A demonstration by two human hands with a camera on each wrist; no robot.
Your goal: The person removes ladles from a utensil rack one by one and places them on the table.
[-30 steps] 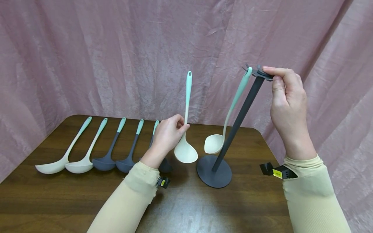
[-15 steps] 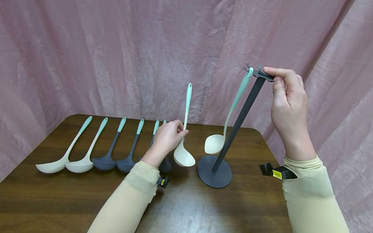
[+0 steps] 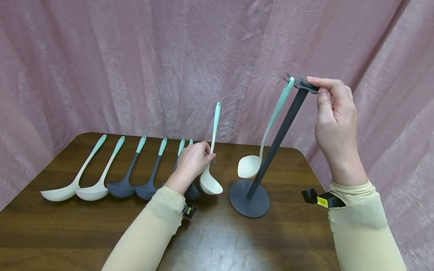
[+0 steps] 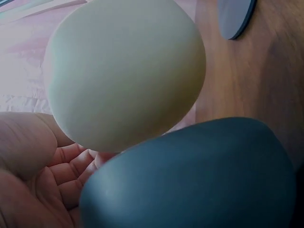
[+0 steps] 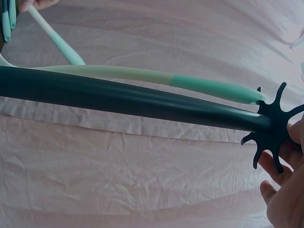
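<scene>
In the head view my left hand (image 3: 192,162) pinches the stem of a white ladle (image 3: 211,183) with a mint handle, held nearly upright low over the table. Its bowl (image 4: 126,71) fills much of the left wrist view, beside a dark ladle's bowl (image 4: 194,180). My right hand (image 3: 337,113) pinches the hooked top of a dark utensil stand (image 3: 278,145), with thumb and fingers at the hook ring (image 5: 273,128). Another white ladle (image 3: 249,166) hangs from one hook by its mint handle (image 5: 213,89).
Left of my left hand lie two white ladles (image 3: 92,193) and several dark ladles (image 3: 122,189) in a row on the wooden table (image 3: 68,233). My left hand partly hides the nearest dark ones. A pink curtain (image 3: 169,67) hangs behind the table.
My left hand has lowered the white ladle and shifted it slightly left, close to the dark ladles. My right hand stays on the stand's top.
</scene>
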